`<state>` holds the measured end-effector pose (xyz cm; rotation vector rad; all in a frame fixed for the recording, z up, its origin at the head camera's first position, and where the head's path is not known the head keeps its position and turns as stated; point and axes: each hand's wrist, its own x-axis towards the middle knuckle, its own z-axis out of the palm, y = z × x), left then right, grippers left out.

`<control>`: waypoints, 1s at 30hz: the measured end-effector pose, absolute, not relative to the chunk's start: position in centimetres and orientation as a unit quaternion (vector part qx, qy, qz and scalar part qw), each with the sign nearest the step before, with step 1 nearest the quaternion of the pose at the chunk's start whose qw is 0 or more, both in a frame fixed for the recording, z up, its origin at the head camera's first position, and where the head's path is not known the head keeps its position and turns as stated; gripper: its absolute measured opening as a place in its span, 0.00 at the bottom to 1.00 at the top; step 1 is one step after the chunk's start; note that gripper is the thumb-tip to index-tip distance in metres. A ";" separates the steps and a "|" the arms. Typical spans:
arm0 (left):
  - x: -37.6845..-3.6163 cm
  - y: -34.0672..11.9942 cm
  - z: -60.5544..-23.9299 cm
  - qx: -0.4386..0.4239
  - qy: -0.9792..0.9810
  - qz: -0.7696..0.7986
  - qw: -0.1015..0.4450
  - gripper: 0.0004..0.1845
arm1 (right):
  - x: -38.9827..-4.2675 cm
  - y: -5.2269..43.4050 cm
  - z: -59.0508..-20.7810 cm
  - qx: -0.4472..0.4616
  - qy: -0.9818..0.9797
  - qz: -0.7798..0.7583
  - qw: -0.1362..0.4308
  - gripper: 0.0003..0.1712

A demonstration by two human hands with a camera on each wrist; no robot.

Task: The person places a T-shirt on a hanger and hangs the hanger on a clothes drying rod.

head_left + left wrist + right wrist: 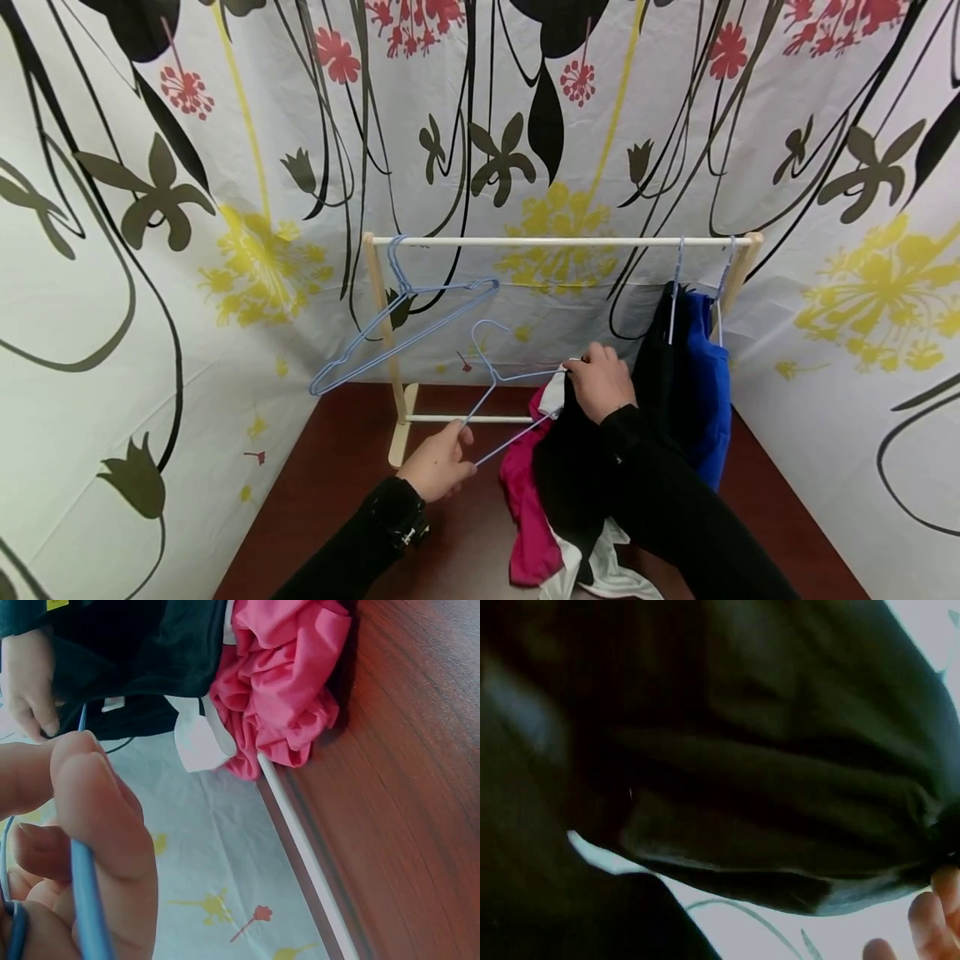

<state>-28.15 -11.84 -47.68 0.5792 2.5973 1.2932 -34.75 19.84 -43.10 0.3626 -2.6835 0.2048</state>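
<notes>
My left hand pinches the lower corner of a light blue wire hanger; in the left wrist view my fingers curl round its wire. The hanger's other end is in my right hand, which grips it together with the edge of a black garment. That black cloth fills the right wrist view, with only fingertips showing at the lower right. A pink garment and a white one lie bunched under the black cloth.
A small wooden rack with a white rail stands on the dark wooden table. An empty blue hanger hangs at its left end. Black and blue clothes hang at its right end. Flowered cloth walls enclose the table.
</notes>
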 end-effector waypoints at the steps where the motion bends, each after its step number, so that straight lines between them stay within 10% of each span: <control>1: -28.2 -11.8 -47.7 0.196 0.874 0.436 0.092 0.16 | -34.7 19.9 -43.1 0.142 -0.961 0.067 0.227 0.14; 16: -28.2 -9.3 -47.2 0.208 0.870 0.435 0.101 0.17 | -33.7 14.6 -40.9 0.258 -0.922 0.267 0.115 0.19; 30: -27.9 -8.5 -46.3 0.248 0.876 0.408 0.067 0.19 | -33.5 14.4 -41.4 0.254 -0.928 0.195 0.191 0.17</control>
